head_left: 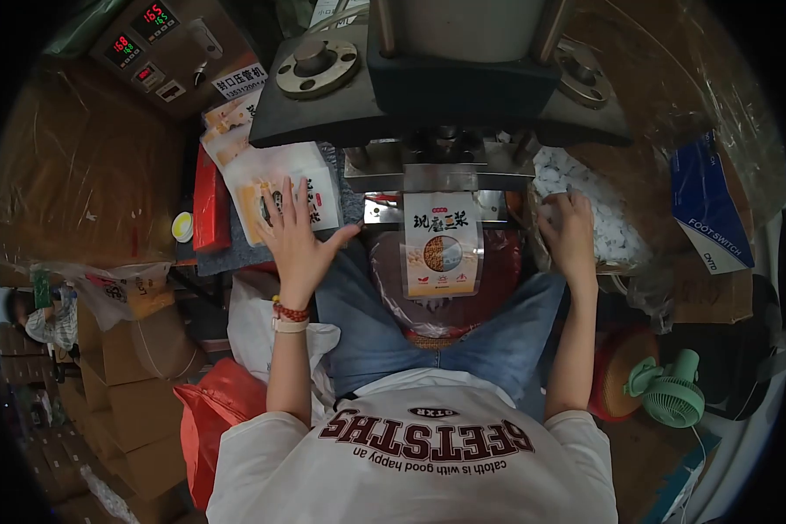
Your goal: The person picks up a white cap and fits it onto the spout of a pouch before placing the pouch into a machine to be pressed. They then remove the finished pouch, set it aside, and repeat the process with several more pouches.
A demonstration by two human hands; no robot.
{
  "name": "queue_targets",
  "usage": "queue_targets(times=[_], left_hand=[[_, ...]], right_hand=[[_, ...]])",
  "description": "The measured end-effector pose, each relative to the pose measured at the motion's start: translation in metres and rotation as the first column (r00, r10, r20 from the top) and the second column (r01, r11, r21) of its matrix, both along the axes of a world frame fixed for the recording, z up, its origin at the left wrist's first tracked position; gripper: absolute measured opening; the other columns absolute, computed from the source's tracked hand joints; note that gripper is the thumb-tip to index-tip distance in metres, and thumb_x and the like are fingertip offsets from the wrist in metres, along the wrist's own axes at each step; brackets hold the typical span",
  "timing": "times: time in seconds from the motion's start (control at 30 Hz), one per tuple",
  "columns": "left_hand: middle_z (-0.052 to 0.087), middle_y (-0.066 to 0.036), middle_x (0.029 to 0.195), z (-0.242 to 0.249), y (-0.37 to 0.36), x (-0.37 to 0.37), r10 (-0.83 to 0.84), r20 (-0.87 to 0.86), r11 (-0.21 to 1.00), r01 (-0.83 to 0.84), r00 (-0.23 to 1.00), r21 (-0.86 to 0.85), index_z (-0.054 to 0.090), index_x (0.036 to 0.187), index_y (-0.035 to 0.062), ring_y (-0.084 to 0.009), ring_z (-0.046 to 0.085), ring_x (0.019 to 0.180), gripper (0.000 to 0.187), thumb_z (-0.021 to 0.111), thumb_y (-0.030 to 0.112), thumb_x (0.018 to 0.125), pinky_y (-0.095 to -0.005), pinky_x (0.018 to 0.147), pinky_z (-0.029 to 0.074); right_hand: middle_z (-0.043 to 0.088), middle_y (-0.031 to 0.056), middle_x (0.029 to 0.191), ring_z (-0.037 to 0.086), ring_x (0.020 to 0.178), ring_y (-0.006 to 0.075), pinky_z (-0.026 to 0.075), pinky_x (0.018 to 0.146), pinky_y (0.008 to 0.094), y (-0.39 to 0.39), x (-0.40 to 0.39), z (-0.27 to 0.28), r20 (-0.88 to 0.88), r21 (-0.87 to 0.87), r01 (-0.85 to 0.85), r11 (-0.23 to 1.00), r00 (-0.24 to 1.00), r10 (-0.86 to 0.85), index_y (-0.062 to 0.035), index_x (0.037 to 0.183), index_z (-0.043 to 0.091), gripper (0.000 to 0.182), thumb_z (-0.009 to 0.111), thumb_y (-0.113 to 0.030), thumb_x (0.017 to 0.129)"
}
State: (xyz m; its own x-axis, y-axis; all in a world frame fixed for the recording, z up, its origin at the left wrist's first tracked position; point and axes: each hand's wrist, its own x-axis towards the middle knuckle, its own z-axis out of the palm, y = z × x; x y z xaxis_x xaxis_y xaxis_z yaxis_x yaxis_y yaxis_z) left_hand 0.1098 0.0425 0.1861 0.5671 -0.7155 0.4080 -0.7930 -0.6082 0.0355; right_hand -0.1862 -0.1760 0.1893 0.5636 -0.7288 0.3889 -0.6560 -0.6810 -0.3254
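My left hand [295,236] lies with fingers spread over a stack of printed pouches [244,175] on the left. My right hand [570,229] is at the near edge of a box of small white plastic pieces [576,179], its fingers curled inward; whatever they may hold is hidden. Between my hands, a single printed pouch [443,253] hangs upright from the metal jaws [445,178] of the sealing machine, apart from both hands.
The machine's heavy head [463,87] stands above the jaws. A control box [166,52] with lit digits is at the upper left. A red box [208,201] and a yellow-white round lid [182,227] sit left. At right are a blue-white carton [712,205] and a green fan [672,390].
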Motion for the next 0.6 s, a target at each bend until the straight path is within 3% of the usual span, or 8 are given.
queue_targets(times=[0.03, 0.1, 0.13, 0.2, 0.27, 0.4, 0.5, 0.6], left_hand=[[0.033, -0.006, 0.151, -0.023, 0.018, 0.016, -0.07, -0.129, 0.995, 0.079, 0.989, 0.065, 0.033, 0.145, 0.0115, -0.0314, 0.026, 0.141, 0.09, 0.076, 0.045, 0.073, -0.0556, 0.11, 0.02], [0.035, -0.007, 0.15, -0.036, 0.045, 0.02, -0.302, -0.135, 0.943, 0.316, 0.944, 0.101, 0.038, 0.143, 0.0128, -0.029, 0.03, 0.14, 0.078, 0.075, 0.028, 0.076, -0.052, 0.111, 0.024], [0.053, -0.008, 0.136, -0.037, 0.054, 0.02, -0.357, -0.132, 0.932, 0.362, 0.925, 0.021, 0.05, 0.136, 0.0143, -0.0274, 0.047, 0.128, 0.065, 0.068, 0.007, 0.074, -0.0425, 0.103, 0.038], [0.068, -0.008, 0.112, -0.036, 0.067, 0.015, -0.391, -0.229, 0.908, 0.333, 0.891, -0.253, 0.064, 0.12, 0.013, -0.0264, 0.064, 0.105, 0.053, 0.061, -0.006, 0.07, -0.0317, 0.086, 0.051], [0.072, -0.008, 0.095, -0.019, 0.059, -0.005, -0.365, -0.333, 0.879, 0.203, 0.87, -0.432, 0.071, 0.106, 0.0102, -0.0251, 0.069, 0.086, 0.043, 0.059, -0.008, 0.068, -0.0296, 0.073, 0.054], [0.072, -0.008, 0.096, 0.004, 0.041, -0.042, -0.429, -0.43, 0.822, 0.146, 0.794, -0.55, 0.071, 0.099, 0.007, -0.0249, 0.069, 0.088, 0.042, 0.055, -0.011, 0.065, -0.0311, 0.076, 0.054], [0.072, -0.005, 0.096, 0.024, 0.029, -0.067, -0.56, -0.163, 0.76, 0.426, 0.812, -0.491, 0.07, 0.095, 0.0068, -0.0248, 0.068, 0.095, 0.042, 0.056, -0.009, 0.059, -0.0325, 0.081, 0.055], [0.072, -0.006, 0.096, 0.038, 0.031, -0.069, -0.649, -0.196, 0.722, 0.515, 0.735, -0.462, 0.071, 0.096, 0.0064, -0.0251, 0.069, 0.094, 0.042, 0.056, -0.008, 0.059, -0.0322, 0.08, 0.055]], right_hand=[[0.057, 0.0132, 0.094, 0.053, 0.087, 0.0311, 0.044, 0.078, 0.0405, -0.002, 0.001, 0.001, 0.059, -0.075, 0.018, 0.997, 0.998, -0.013, 0.0002, 0.094, 0.063, 0.022, 0.071, -0.011, 0.077], [0.056, 0.0116, 0.094, 0.054, 0.084, 0.0282, 0.045, 0.075, 0.0377, -0.002, 0.004, 0.005, 0.123, -0.15, 0.039, 0.988, 0.992, -0.02, 0.0006, 0.093, 0.063, 0.024, 0.074, -0.009, 0.075], [0.056, 0.0097, 0.095, 0.053, 0.08, 0.024, 0.045, 0.072, 0.0337, 0.001, 0.006, 0.009, 0.3, -0.026, 0.086, 0.996, 0.951, -0.075, 0.0003, 0.092, 0.063, 0.024, 0.076, -0.007, 0.073], [0.055, 0.0078, 0.096, 0.053, 0.075, 0.0198, 0.045, 0.068, 0.0297, 0.014, 0.009, 0.02, 0.451, 0.109, 0.104, 0.989, 0.881, -0.142, 0.0001, 0.091, 0.064, 0.025, 0.078, -0.004, 0.071], [0.057, 0.0069, 0.098, 0.054, 0.071, 0.0149, 0.044, 0.063, 0.0233, 0.038, 0.015, 0.039, 0.7, 0.27, -0.182, 0.946, 0.711, -0.063, -0.0003, 0.091, 0.065, 0.026, 0.079, -0.001, 0.069], [0.06, 0.0109, 0.098, 0.062, 0.081, 0.0195, 0.049, 0.068, 0.0245, 0.098, 0.041, 0.059, 0.539, 0.003, -0.473, 0.881, 0.743, 0.396, 0.0022, 0.103, 0.065, 0.032, 0.074, 0.002, 0.072], [0.06, 0.0108, 0.095, 0.063, 0.081, 0.0273, 0.051, 0.068, 0.0316, 0.117, 0.066, 0.04, 0.467, -0.085, -0.587, 0.805, 0.691, 0.552, 0.0003, 0.098, 0.064, 0.029, 0.074, -0.003, 0.072], [0.06, 0.01, 0.096, 0.063, 0.081, 0.0266, 0.051, 0.07, 0.0326, 0.12, 0.055, 0.058, 0.501, -0.029, -0.686, 0.727, 0.62, 0.604, -0.0009, 0.104, 0.064, 0.035, 0.075, -0.005, 0.071]])
